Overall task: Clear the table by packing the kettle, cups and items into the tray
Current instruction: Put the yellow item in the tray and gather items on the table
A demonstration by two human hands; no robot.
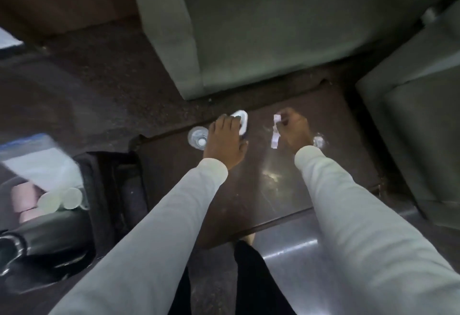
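Observation:
My left hand (225,138) reaches over the dark glossy table (261,190) and its fingers close on a white cup (242,121) near the far edge. A clear plastic water bottle (198,138) stands just left of that hand. My right hand (293,129) is closed on a thin white paper strip (275,128), blurred by motion. A small clear item (319,141) sits on the table just right of the right wrist. At the left lies a dark tray (62,230) holding clear cups (62,199) and a pink item (25,197).
A grey-green sofa (261,28) stands behind the table and another seat (418,115) at the right. A blue and white packet (37,163) lies in the tray area. Dark carpet (99,90) surrounds the table. My dark trousers (249,277) show below.

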